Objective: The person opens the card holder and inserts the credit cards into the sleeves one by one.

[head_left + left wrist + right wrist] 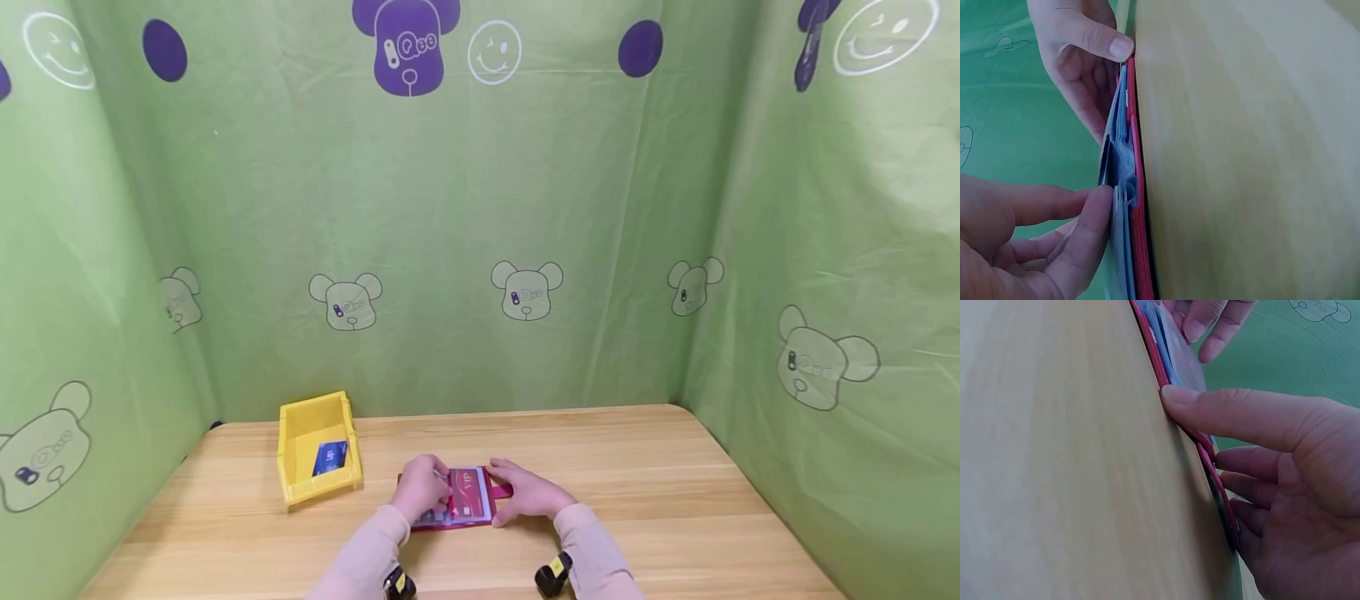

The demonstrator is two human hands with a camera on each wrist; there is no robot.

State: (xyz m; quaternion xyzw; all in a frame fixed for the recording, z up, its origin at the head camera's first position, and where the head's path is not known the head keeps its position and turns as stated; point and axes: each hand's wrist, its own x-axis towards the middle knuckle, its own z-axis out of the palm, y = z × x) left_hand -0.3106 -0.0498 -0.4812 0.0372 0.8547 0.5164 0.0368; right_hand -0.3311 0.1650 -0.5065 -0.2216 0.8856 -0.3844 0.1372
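Note:
A red card holder [491,523] lies open on the table, with clear bluish sleeves [1124,244] inside. On its right-hand side is a red card [467,493] marked VIP. My left hand [422,487] is over the left part of the holder, its thumb and index finger pinching the card's left edge. With my right hand [528,492] I grip the holder's right end, thumb on the near edge and fingers at the far edge. The holder's strap [502,492] sticks out under that hand. How deep the card sits in its sleeve is hidden.
A yellow bin [296,442] stands at the table's back left, with a blue card [330,457] inside. The wooden table [645,467] is enclosed by green printed curtains [450,358] at the back and both sides.

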